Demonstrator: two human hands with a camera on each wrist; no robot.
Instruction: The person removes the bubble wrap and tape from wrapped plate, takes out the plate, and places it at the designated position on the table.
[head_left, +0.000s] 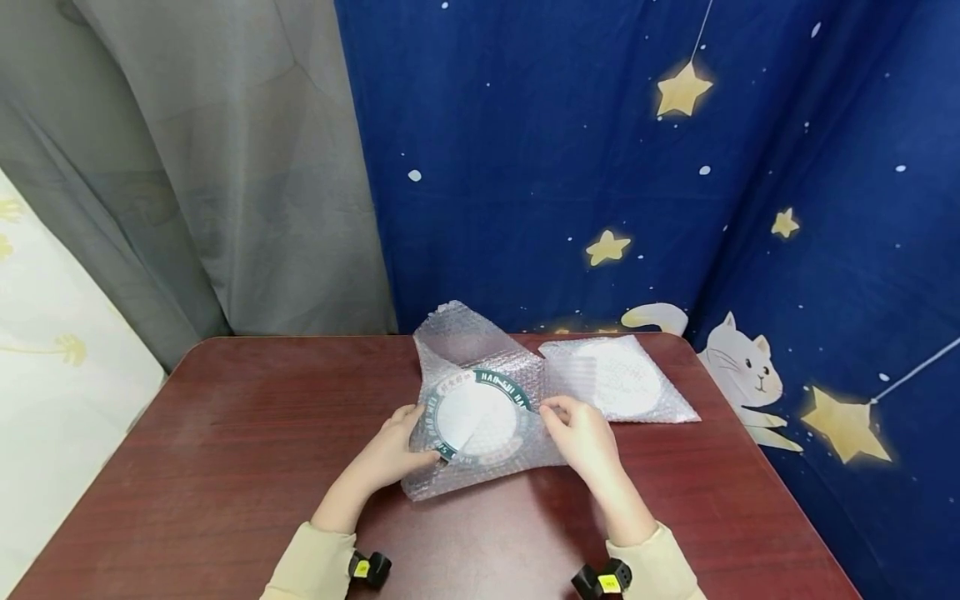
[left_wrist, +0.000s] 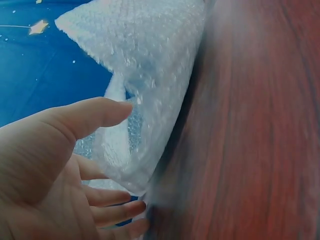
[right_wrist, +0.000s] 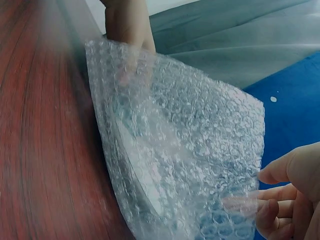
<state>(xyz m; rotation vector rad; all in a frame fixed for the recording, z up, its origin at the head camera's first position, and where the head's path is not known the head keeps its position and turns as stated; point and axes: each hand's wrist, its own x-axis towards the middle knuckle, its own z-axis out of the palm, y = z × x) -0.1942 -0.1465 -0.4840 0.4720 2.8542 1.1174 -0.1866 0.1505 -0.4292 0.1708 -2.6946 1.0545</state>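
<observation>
Bubble wrap point(head_left: 528, 442) lies around the plate point(head_left: 461, 408) on the table point(head_left: 262, 433), and we judge the step in hand to be working one flap across the plate's face; whether folding it over or peeling it back, we cannot tell. With the plate as dial centre in the head view, our left hand point(head_left: 397, 446) rests between eight and nine o'clock, fingers apart, thumb by the rim, clamped on nothing that we can see. Our right hand point(head_left: 581, 433), at three, pinches the flap's edge. The next move, we think, calls for the left to steady the plate while the right guides that edge. The plate looks round and white-centred, its dark green band lettered in white, with wrap veiling it from about three to six. A second wrapped disc point(head_left: 622, 379) sits towards half past two.
</observation>
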